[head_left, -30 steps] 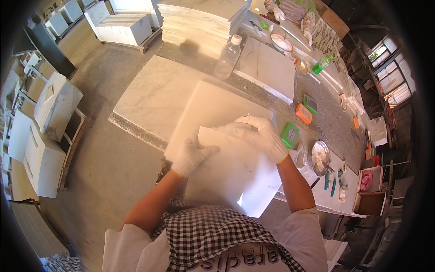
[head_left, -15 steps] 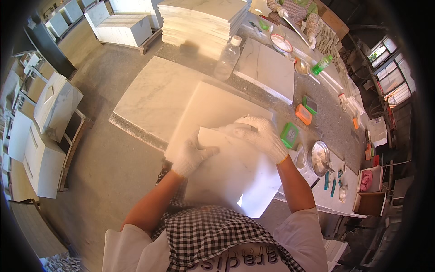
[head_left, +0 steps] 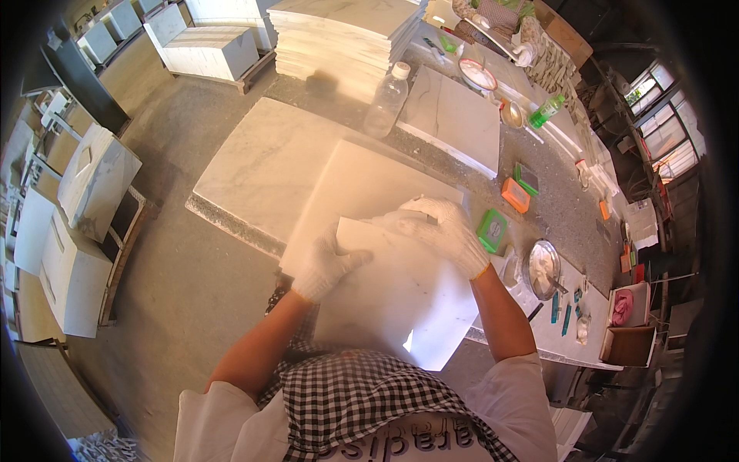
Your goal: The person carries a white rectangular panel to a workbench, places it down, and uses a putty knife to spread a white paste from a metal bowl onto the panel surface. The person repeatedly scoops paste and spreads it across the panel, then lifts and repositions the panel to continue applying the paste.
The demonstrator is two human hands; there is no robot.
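I hold a glossy white marble tile tilted up against my checked apron. My left hand, in a white knitted glove, is closed on the tile's left edge, thumb across its face. My right hand, gloved alike, rests closed at the far edge with curled fingers. Whatever may be inside those fingers is hidden. Beneath and beyond lies another pale tile, overlapping a larger marble slab on the bench.
Right of my hands are green and orange blocks and a metal bowl of white paste. A clear bottle stands before a tall tile stack. Across the bench, a gloved person holds a pale strip.
My hands and the held tile stay nearly in place. Across the bench, the other person's gloved hand and the pale strip have shifted slightly.
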